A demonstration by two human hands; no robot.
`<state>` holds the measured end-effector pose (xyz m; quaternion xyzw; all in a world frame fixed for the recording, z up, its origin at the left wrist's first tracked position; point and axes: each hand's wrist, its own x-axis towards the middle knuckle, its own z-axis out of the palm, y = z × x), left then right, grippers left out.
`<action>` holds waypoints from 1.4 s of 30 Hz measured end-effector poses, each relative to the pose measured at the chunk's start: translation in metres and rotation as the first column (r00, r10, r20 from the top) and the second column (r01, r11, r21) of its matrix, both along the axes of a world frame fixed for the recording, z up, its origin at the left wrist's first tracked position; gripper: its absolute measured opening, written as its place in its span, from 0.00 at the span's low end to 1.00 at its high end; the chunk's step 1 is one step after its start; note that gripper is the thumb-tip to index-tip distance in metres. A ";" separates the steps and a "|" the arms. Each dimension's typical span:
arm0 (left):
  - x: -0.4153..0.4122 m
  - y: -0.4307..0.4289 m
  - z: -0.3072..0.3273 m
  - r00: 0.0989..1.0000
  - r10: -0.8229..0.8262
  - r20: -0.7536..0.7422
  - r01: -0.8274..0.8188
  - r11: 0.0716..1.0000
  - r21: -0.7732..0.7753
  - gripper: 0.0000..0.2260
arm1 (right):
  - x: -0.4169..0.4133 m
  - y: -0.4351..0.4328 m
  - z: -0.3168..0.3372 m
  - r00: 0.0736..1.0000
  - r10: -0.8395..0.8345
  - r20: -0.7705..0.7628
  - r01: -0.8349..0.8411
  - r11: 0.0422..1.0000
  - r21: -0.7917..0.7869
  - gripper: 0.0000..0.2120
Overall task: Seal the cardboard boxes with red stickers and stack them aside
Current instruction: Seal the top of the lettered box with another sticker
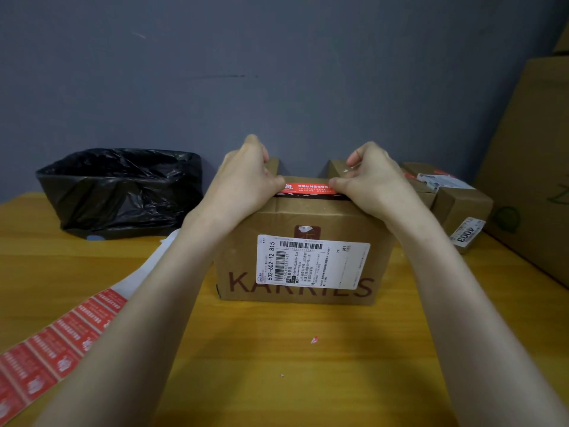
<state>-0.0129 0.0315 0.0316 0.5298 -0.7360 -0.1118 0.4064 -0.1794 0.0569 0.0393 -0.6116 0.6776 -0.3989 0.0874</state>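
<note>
A brown cardboard box (pixel 295 223) with a white shipping label and dark lettering stands in the middle of the wooden table. A red sticker (pixel 308 188) lies along its top front edge. My left hand (pixel 246 177) presses the sticker's left end with the thumb, fingers curled over the box top. My right hand (pixel 375 180) presses the sticker's right end the same way. A strip of red stickers (pixel 58 343) on white backing lies at the left of the table.
A bin lined with a black bag (pixel 120 189) stands at the back left against the blue-grey wall. Smaller sealed boxes (pixel 455 204) sit at the back right. A large cardboard carton (pixel 535 155) leans at the right edge.
</note>
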 end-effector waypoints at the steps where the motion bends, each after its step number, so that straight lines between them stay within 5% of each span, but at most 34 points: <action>1: 0.000 0.000 0.000 1.000 0.000 0.005 0.000 1.000 0.001 0.10 | 0.000 0.000 0.000 1.000 -0.001 -0.001 0.001 1.000 -0.001 0.14; 42: -0.002 0.000 -0.004 0.995 0.033 0.096 -0.023 0.995 -0.098 0.08 | 0.001 0.003 -0.001 0.998 -0.003 -0.058 0.001 1.000 -0.030 0.15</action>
